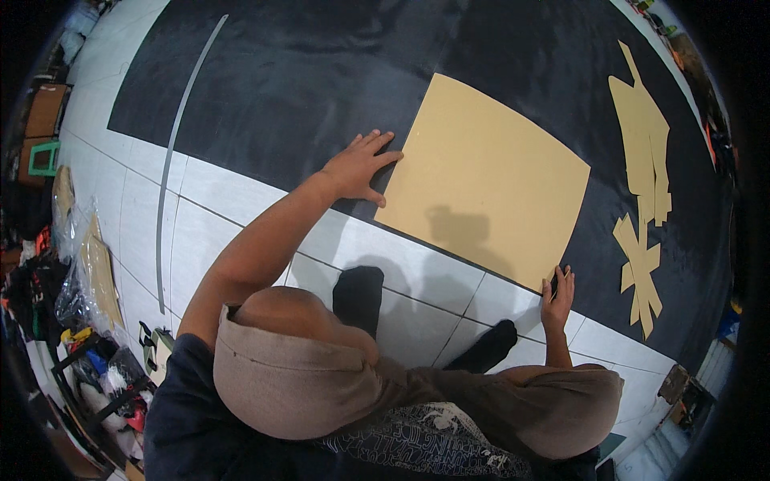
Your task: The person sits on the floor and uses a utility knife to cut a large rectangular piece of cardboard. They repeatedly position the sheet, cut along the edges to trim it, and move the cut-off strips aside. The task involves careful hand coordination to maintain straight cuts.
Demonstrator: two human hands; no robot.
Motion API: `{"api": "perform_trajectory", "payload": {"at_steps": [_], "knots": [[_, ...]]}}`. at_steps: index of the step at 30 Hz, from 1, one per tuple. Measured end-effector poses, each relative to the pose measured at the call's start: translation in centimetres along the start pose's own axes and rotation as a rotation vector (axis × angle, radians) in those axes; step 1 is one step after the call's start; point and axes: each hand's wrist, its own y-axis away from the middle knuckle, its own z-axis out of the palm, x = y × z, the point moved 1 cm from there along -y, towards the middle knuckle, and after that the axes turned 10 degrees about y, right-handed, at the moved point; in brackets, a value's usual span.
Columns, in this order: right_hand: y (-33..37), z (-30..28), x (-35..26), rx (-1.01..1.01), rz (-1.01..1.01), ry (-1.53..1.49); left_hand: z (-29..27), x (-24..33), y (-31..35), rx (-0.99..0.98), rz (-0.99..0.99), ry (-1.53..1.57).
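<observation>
Currently the left hand [358, 168] lies flat, fingers spread open, on the black sheet [321, 72] just beside the left edge of the tan square board [485, 180]. That board rests on the black sheet (spread over the tiled floor [401, 272]). The right hand [557, 298] pinches its lower right corner. Tan cut pieces [642, 152] lie farther right.

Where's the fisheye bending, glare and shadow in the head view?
Head view: the grey strip and the tile joints bow toward the rim; corners vignette to black. A soft sheen lies on the tan sheet, and a shadow falls across its lower part and the white tiles. Left hand and right hand look sharp.
</observation>
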Motion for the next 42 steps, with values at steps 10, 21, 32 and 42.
{"api": "perform_trajectory", "payload": {"at_steps": [10, 21, 32, 42], "knots": [[0.0, 0.4, 0.6, 0.004, -0.011, 0.002, -0.5, 0.7, 0.1, 0.005, -0.036, 0.02], [-0.2, 1.3, 1.1, 0.03, -0.003, 0.02, -0.9, 0.8, 0.2, 0.009, -0.031, 0.004], [-0.3, 0.4, 0.4, 0.046, 0.039, 0.024, -1.1, 3.2, 0.0, 0.002, -0.173, -0.005], [-0.6, 0.9, -0.1, 0.083, 0.021, -0.007, -0.4, 0.6, 0.6, 0.039, -0.021, 0.023]]}}
